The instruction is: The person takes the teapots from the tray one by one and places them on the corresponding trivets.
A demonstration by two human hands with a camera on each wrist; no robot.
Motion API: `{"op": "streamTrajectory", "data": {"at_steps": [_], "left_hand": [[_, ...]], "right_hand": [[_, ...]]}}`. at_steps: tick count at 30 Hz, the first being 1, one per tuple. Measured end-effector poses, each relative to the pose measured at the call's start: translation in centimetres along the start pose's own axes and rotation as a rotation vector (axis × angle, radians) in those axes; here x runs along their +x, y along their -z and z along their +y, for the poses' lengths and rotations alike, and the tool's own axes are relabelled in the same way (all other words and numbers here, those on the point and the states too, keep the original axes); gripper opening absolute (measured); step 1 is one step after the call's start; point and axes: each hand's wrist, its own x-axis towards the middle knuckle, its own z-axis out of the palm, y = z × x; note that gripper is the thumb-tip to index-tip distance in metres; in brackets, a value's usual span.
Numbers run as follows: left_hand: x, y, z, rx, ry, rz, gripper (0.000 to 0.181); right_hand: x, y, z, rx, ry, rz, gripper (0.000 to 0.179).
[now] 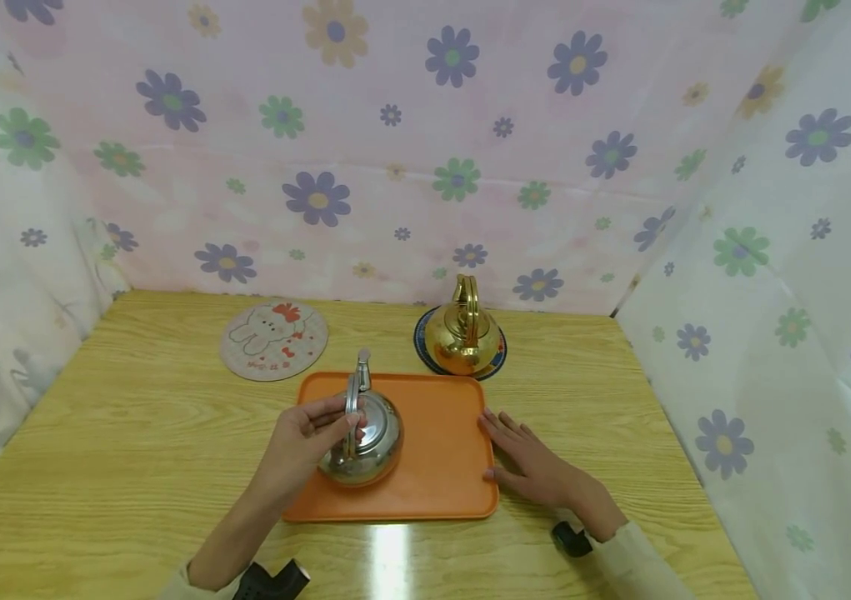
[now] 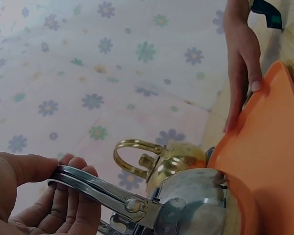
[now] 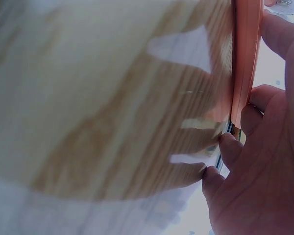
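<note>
A silver teapot with a shiny round body and a raised handle is over the left half of the orange tray. Whether its base touches the tray I cannot tell. My left hand pinches the teapot's handle between thumb and fingers, clearly seen in the left wrist view, where the handle points toward the palm. At the tray's right edge lies my right hand, thumb and fingers extended and touching the rim. In the right wrist view, its fingertips are beside the tray's edge.
Behind the tray's right corner a gold teapot stands on a dark blue round mat. A pale round mat with a bunny picture lies at the back left of the wooden table. Flowered cloth surrounds the back and sides.
</note>
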Motion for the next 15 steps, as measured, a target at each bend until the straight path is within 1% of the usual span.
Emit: {"op": "streamTrajectory", "data": {"at_steps": [7,15], "left_hand": [[-0.1,-0.35,0.02,-0.004,-0.003,0.065,0.036],[-0.17,-0.53,0.02,0.034,-0.008,0.105,0.033]], "right_hand": [[0.01,-0.04,0.16,-0.001,0.003,0.0,0.08],[-0.05,0.14,0.05,0.005,0.006,-0.008,0.079]]}}
